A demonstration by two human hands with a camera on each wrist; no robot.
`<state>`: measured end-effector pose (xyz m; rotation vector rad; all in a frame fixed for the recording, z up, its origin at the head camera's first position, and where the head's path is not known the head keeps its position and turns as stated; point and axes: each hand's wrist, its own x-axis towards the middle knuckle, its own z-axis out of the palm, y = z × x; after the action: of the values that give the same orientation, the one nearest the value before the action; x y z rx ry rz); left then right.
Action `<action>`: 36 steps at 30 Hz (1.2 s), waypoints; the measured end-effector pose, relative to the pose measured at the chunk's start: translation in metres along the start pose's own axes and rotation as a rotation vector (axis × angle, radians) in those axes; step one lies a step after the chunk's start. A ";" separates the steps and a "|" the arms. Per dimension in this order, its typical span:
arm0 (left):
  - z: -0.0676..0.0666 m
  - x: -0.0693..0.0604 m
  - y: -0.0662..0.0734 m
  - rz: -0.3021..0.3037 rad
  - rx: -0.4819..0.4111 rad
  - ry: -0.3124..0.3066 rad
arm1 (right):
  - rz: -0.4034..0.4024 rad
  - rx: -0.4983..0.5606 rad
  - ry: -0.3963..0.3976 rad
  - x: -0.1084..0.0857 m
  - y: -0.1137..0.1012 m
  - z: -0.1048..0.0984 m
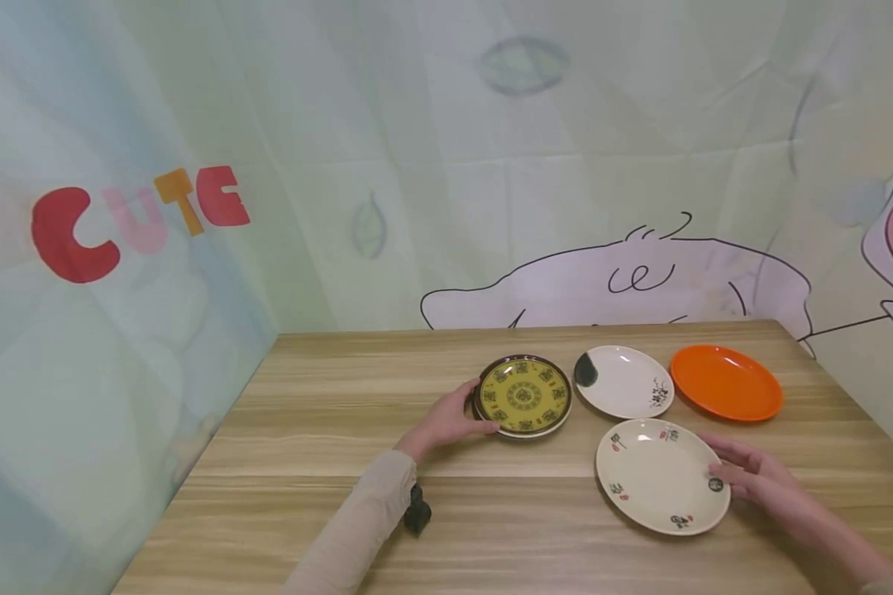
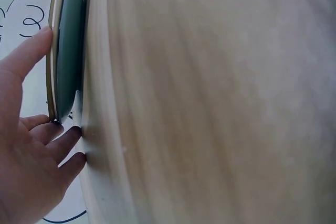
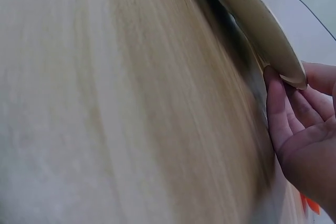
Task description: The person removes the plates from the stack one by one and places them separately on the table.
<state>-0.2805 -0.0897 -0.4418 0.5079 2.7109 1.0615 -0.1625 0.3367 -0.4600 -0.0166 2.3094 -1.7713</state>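
A yellow patterned plate (image 1: 524, 395) with a dark rim lies stacked on another plate, whose pale edge shows below it. My left hand (image 1: 446, 420) grips this stack at its left side, thumb at the near edge. In the left wrist view, the left hand (image 2: 31, 124) has its fingertips at the rim beside a green underside (image 2: 69, 51). My right hand (image 1: 766, 479) pinches the right edge of a cream plate (image 1: 658, 478) with small motifs, thumb on top. The right wrist view shows the right hand (image 3: 307, 119) with fingers beneath that raised, tilted cream plate (image 3: 257, 22).
Behind the cream plate, a white plate (image 1: 621, 384) with a dark patch and an orange oval plate (image 1: 725, 384) lie on the wooden table (image 1: 327, 397). A printed curtain (image 1: 387, 165) hangs behind the table and along its left side.
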 end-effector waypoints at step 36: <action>-0.001 0.000 0.002 -0.013 -0.015 -0.006 | -0.031 -0.089 0.016 0.004 0.003 -0.005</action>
<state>-0.2799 -0.0893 -0.4399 0.4893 2.6957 1.0747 -0.1666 0.3415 -0.4618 -0.0544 2.4106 -1.6873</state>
